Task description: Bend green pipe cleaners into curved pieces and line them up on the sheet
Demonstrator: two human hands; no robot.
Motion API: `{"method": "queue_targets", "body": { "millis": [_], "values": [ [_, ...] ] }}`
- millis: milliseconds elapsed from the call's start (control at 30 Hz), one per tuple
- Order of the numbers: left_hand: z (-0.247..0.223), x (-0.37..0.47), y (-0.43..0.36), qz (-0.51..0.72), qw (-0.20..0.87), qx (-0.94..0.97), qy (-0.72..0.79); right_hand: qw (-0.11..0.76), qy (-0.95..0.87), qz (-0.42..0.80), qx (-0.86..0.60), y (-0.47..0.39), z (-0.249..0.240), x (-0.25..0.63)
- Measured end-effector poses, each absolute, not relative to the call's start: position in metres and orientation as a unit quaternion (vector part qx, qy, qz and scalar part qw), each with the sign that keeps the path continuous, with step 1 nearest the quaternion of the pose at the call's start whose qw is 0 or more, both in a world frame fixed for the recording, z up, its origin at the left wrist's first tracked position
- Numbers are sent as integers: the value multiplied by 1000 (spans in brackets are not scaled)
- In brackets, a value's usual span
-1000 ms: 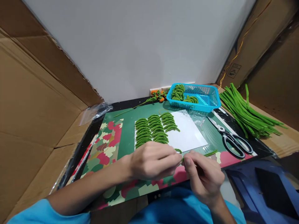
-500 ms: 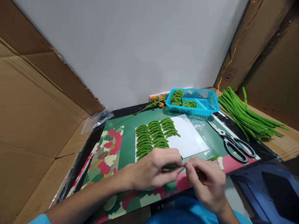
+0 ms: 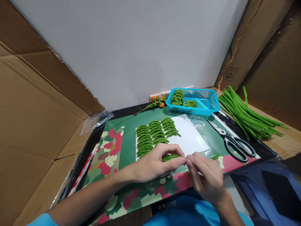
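Two hands first: left hand [image 3: 152,164], right hand [image 3: 209,177]. Placing?

Clock centred on the meeting fingertips: left hand toward nine o'clock, right hand between four and five.

Condition of fingers?

Left: thumb and forefinger curved into a ring, tips together. Right: thumb and forefinger likewise together, just beside the left pair. Both clamped on the thin end of a green fuzzy piece [image 3: 170,158].

Location of that piece?

Nine o'clock, just beside centre; visible through the left ring, partly hidden by fingers. At three o'clock, past the right knuckles: one green strip end [image 3: 215,156]. Same piece or separate? Cannot tell.

Surrounding stock, by the hour?

Ten to eleven: bent green pieces [image 3: 155,131], three columns, on the left part of a white sheet [image 3: 190,135]. Eleven, farther off: orange-flowered stem [image 3: 158,99]. Twelve: blue basket [image 3: 196,110], pierced sides, more bent green pieces, mostly in its left half. Two, well apart: bundle of green strips [image 3: 251,116], loosely fanned. Between two and three: scissors [image 3: 231,141], black-and-white handles, blades pointing between ten and eleven.

Underlay?

One green mat [image 3: 128,133], borders patterned in red and cream; beneath the white sheet.
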State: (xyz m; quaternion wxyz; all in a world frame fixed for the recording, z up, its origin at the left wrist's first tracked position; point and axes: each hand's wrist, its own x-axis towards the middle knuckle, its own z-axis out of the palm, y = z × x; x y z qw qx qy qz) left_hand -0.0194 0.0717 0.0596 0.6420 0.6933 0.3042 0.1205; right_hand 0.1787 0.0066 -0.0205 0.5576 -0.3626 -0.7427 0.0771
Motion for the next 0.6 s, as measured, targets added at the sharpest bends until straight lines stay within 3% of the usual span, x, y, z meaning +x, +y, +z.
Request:
{"method": "queue_targets", "body": {
  "millis": [100,200,300,467,533,600],
  "values": [
    [54,-18,76,62,773,557,296,542,-753,61,-368,10,-22,181],
    [50,-18,76,78,770,555,306,538,-752,82,-371,9,-19,181],
    [53,-21,73,107,624,715,297,553,-704,207,-393,7,-15,175],
    [49,-29,72,156,109,971,144,538,-546,501,-403,9,-12,169],
    [45,-29,72,182,57,972,135,520,-549,515,-403,10,-12,172],
    [45,-27,71,199,156,951,177,513,-592,459,-420,9,-11,176]
  ]
}}
